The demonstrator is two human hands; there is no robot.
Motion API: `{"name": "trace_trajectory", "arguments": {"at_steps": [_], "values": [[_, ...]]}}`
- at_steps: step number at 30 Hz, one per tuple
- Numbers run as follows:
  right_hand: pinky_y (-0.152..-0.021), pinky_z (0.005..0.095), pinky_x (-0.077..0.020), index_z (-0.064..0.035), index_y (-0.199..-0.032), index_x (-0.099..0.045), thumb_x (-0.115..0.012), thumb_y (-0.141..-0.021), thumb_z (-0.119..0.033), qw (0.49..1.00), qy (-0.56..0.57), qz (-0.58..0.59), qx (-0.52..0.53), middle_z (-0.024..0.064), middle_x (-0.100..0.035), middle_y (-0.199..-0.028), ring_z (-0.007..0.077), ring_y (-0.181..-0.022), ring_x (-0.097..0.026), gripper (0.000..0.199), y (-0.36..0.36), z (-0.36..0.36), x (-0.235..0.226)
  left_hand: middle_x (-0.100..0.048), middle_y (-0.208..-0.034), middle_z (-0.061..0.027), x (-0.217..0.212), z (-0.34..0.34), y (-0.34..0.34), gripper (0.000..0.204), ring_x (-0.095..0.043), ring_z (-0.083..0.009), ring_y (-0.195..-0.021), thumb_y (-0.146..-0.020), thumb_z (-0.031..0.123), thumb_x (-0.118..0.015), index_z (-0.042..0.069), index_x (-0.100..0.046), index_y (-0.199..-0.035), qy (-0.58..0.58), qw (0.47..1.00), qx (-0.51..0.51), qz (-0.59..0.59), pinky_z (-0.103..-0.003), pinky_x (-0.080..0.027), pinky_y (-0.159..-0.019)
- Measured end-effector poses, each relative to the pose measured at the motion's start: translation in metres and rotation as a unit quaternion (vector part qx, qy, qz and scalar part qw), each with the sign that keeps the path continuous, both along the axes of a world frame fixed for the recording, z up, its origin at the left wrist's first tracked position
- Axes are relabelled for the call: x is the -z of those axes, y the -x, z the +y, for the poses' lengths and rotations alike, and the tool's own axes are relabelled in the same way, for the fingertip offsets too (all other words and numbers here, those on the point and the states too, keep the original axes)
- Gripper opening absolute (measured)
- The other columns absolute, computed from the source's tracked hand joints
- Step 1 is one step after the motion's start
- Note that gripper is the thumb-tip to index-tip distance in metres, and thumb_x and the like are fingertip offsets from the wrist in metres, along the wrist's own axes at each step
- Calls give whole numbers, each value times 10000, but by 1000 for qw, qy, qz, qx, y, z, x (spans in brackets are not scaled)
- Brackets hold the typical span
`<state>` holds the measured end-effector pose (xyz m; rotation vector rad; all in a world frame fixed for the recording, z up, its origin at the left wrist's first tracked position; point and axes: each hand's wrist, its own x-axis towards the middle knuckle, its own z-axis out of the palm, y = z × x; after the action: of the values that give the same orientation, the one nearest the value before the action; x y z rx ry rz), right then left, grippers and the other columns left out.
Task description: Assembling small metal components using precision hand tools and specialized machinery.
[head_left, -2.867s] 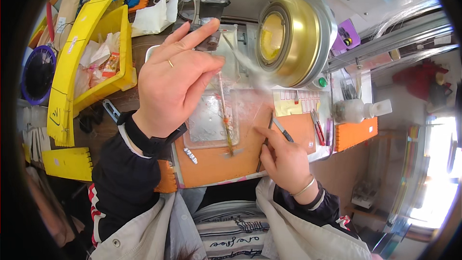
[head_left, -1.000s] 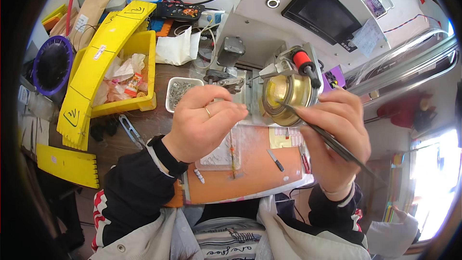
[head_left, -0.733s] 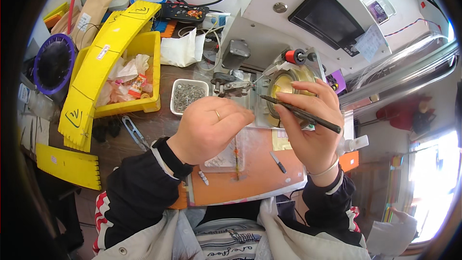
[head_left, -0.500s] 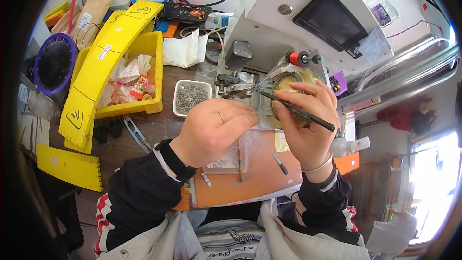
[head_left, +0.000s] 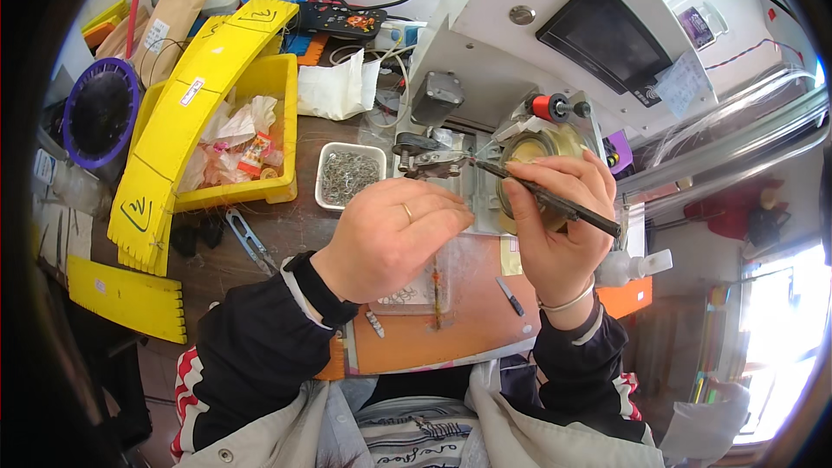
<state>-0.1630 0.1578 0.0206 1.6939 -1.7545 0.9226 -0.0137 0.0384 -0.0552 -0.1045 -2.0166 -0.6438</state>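
Your right hand (head_left: 559, 247) has a pinch hold on a slender dark tool (head_left: 568, 205), thumb on one side and fingers on the other. It hangs above the tabletop's far side, beyond the far right corner of the orange board (head_left: 468, 329), its tip beside the metal clamp (head_left: 442, 165); you cannot tell whether they touch.

Expect it to be light and stiff, perhaps a little slick, with the narrow tip its most delicate part. The middle of the shaft is probably the best place to take hold of it, clear of the point.

It looks nearly black, straight and long, tapering forward, with a blunt rear end jutting past your fingers.

Your left hand (head_left: 390, 230) is bunched narrow over the board's far left corner; you cannot tell whether its fingertips pinch anything.
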Motion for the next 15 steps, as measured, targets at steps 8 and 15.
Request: {"name": "trace_trajectory", "arguments": {"at_steps": [8,15], "values": [[-890,401,-468,-66,-927,-725,-772,-738,9,982,74,-161,-67,52,-693,-832,227,-847,-652,208,0,9,5,-694,-863,-100,4,11,-5,403,-697,-254,-808,-703,-68,-719,9,-645,-1091,29,995,76,-60,-351,-545,-747],[-819,389,-459,-4,-937,-607,-641,-863,-42,972,85,-169,-136,111,-662,-817,251,-879,-589,90,-15,53,9,-698,-737,-44,-25,23,-20,748,-640,-92,-664,-767,-11,-787,12,-425,-1422,-495,845,198,-40,-244,-501,-708]]}}
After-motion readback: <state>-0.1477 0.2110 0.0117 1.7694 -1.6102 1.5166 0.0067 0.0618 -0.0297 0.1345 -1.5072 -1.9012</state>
